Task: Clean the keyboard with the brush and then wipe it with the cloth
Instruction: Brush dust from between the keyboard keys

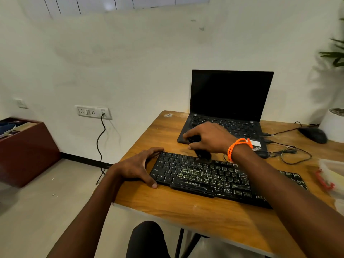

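A black keyboard speckled with pale dust lies across the wooden table. My right hand, with an orange bead bracelet on the wrist, grips a black brush whose bristles touch the top key rows near the keyboard's middle. My left hand holds the keyboard's left end, fingers curved over the far corner and thumb at the near corner. No cloth can be clearly made out.
An open black laptop stands behind the keyboard. A black mouse and loose cables lie at the right, beside a white plant pot. A pale plastic item with a red part sits at the right edge. A brown box stands on the floor.
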